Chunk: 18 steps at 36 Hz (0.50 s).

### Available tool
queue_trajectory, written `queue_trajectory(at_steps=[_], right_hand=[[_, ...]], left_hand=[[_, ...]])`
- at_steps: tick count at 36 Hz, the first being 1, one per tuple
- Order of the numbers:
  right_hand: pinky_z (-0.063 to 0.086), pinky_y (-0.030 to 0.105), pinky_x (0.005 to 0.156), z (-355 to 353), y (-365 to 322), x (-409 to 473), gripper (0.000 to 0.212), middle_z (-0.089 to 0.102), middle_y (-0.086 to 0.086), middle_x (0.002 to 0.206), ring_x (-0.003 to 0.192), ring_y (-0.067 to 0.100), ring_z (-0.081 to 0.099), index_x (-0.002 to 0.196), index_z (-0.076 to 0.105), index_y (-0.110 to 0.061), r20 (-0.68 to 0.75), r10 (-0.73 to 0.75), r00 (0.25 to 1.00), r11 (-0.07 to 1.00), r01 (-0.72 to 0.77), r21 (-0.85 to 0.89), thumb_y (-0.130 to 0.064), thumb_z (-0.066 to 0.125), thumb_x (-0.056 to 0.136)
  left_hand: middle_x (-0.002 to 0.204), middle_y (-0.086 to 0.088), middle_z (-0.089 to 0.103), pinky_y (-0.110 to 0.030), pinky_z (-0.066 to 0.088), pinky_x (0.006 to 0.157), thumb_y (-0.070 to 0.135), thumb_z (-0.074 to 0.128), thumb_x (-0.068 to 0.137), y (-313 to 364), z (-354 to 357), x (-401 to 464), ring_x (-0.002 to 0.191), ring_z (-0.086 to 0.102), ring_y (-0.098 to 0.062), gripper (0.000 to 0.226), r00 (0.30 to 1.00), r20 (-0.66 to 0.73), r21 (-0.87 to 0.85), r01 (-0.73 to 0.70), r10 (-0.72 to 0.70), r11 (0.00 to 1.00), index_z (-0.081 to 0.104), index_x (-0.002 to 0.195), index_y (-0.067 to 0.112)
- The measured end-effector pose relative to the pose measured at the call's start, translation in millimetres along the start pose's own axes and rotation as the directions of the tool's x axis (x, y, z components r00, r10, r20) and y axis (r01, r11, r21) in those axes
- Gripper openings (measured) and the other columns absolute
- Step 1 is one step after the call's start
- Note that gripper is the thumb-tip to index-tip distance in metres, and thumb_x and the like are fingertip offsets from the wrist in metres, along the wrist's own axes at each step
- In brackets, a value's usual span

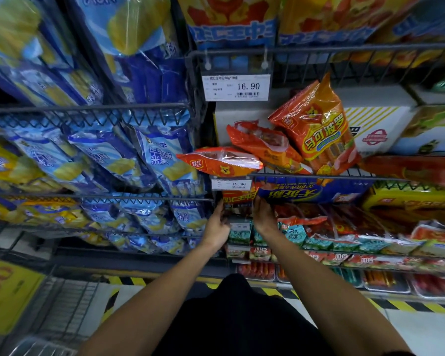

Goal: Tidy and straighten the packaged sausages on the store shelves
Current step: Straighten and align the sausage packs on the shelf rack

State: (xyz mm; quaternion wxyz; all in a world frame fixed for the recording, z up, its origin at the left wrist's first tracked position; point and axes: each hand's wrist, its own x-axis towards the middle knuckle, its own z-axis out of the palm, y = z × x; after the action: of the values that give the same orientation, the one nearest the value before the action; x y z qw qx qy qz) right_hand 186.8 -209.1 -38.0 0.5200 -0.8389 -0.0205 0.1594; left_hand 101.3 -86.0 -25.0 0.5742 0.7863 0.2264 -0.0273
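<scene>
**me:** two hands on it. left hand [217, 222] and right hand [263, 214] each pinch a side of the red-and-blue sausage pack [238, 197], which sits in the wire rack just under the 19.90 price tag [231, 184].

**reply:** square it up how?

**me:** i'd guess: keep both grips even, turn it face-out, slide it back level. careful with the orange pack [221, 164] hanging over the rail above, it looks ready to slip.
</scene>
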Motion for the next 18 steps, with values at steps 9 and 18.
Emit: queue_trajectory(at_steps=[9,18], right_hand=[[0.056,0.041,0.067,8,31,-36,0.063,0.05,0.027,0.145,0.092,0.044,0.069,0.161,0.003,-0.022,0.052,-0.148,0.988,0.983,0.153,-0.105,-0.029,0.037,0.109],[0.037,0.036,0.113,2,38,-41,0.075,-0.009,-0.004,0.168,0.151,0.028,0.025,0.159,-0.012,-0.027,0.228,-0.233,0.945,0.941,0.278,-0.193,-0.029,0.042,0.107]], left_hand=[[0.16,-0.002,0.037,-0.03,0.044,0.108,0.005,0.053,0.099,-5,0,-21,0.134,0.048,-0.011,0.061,0.95,-0.125,0.369,-0.223,0.286,0.902,0.035,0.156,0.016],[0.169,0.003,0.002,-0.03,0.034,0.115,-0.002,0.051,0.094,-16,1,-13,0.156,0.001,-0.013,0.081,0.914,0.154,0.53,-0.397,0.375,0.749,0.01,0.162,0.018]])
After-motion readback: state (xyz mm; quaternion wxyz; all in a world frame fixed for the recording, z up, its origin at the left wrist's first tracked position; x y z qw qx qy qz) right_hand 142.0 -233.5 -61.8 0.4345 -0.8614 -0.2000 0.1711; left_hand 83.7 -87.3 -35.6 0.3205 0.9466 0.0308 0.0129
